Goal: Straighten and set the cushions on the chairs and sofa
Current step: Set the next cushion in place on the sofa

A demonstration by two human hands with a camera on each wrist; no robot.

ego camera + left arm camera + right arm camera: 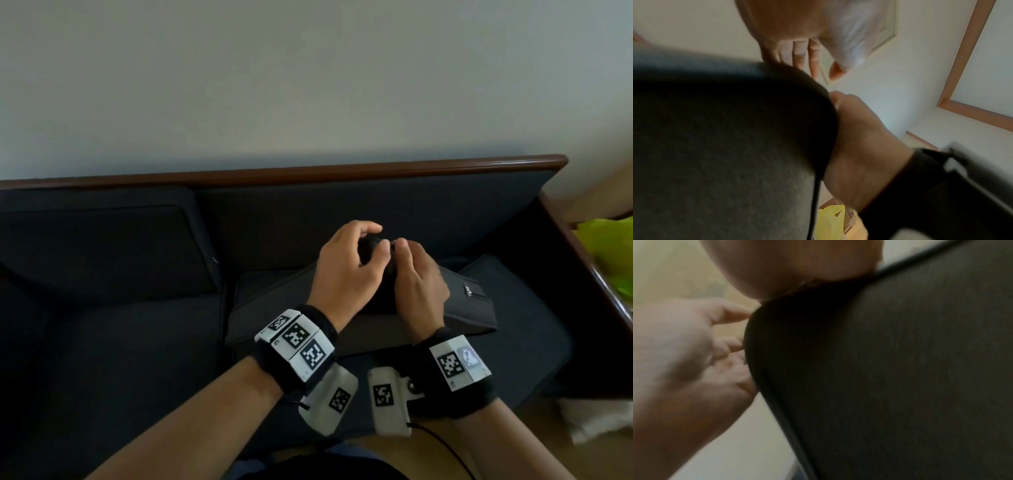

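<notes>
A dark navy cushion [274, 308] with a zip lies tilted on the right seat of the sofa [137, 359], its upper corner raised. My left hand [346, 263] curls its fingers and thumb round that corner. My right hand [419, 277] grips the same corner right beside it, and the fingertips of the two hands almost meet. In the left wrist view the cushion [725, 154] fills the left side, with the right hand [859, 138] against its edge. The right wrist view shows the cushion [890, 378] and the left hand [694, 345] at its edge.
A second dark back cushion [102, 246] stands against the sofa back on the left. A wooden rail [308, 171] tops the back, and a wooden armrest [582, 253] bounds the right end. Beyond it lie a yellow-green bag [609, 246] and a white cloth [589, 421].
</notes>
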